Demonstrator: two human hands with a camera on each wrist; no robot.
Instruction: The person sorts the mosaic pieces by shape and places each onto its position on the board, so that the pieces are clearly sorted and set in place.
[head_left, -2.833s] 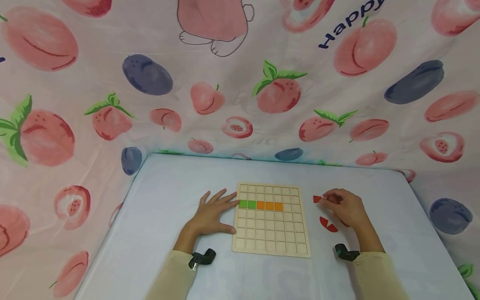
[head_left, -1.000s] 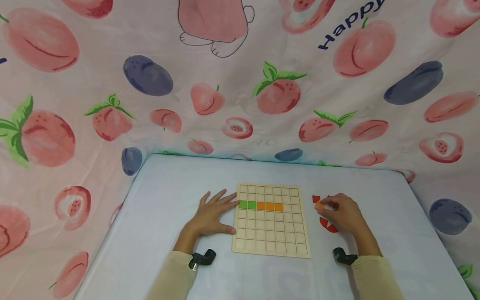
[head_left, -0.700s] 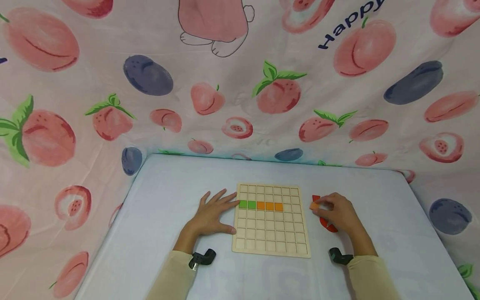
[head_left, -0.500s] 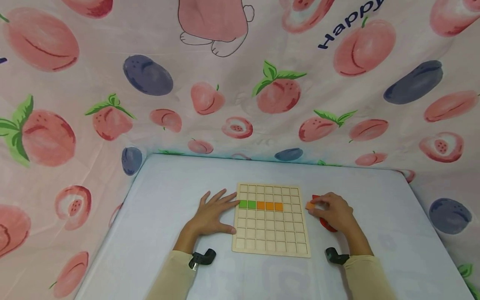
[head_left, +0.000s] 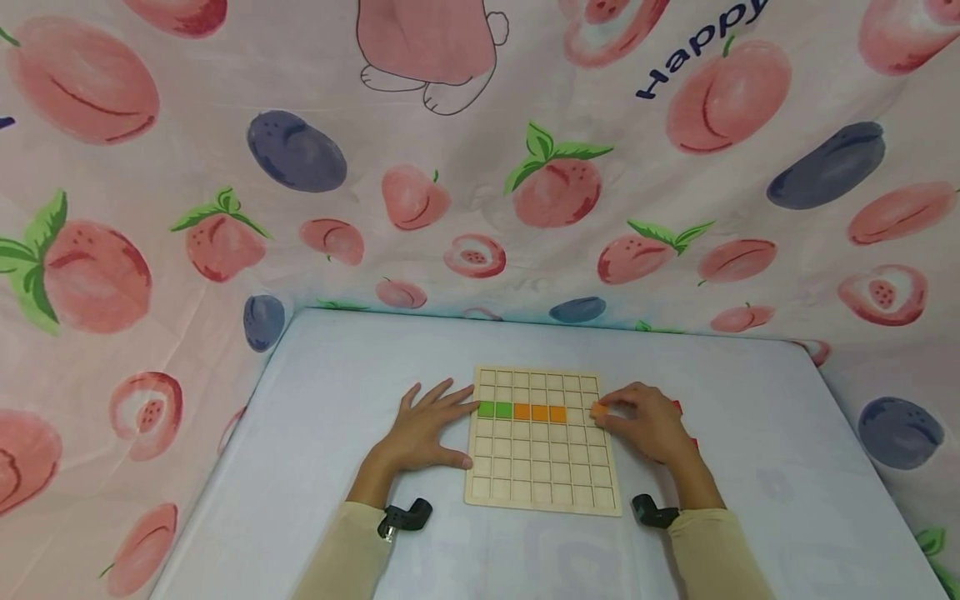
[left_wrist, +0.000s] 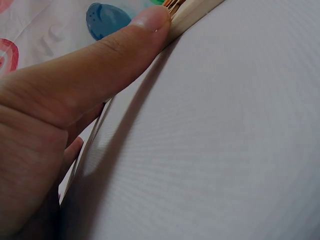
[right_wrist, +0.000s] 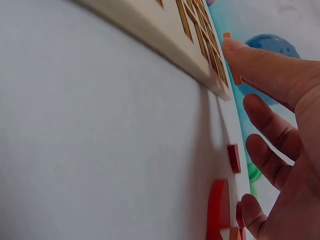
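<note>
A pale wooden board (head_left: 543, 497) with a grid of square cells lies flat on the table. Along one row sit two green tiles (head_left: 495, 409) and three orange tiles (head_left: 539, 413). My left hand (head_left: 422, 429) is spread at the board's left side, its fingers straight; in the left wrist view the thumb (left_wrist: 120, 55) touches the board's edge. Between thumb and fingertips my right hand (head_left: 647, 421) pinches an orange tile (head_left: 597, 410) over the right end of that row. The right wrist view shows this tile (right_wrist: 237, 77) tilted on edge, apart from the board.
Red pieces (right_wrist: 220, 202) lie on the white table right of the board, mostly hidden under my right hand in the head view. A small orange piece (right_wrist: 234, 233) shows among them. A fruit-print cloth (head_left: 480, 225) hangs behind and to the left of the table.
My right hand picked up an orange tile among the red pieces and has carried it left, to above the board's right edge. The left hand and the board have stayed put.
</note>
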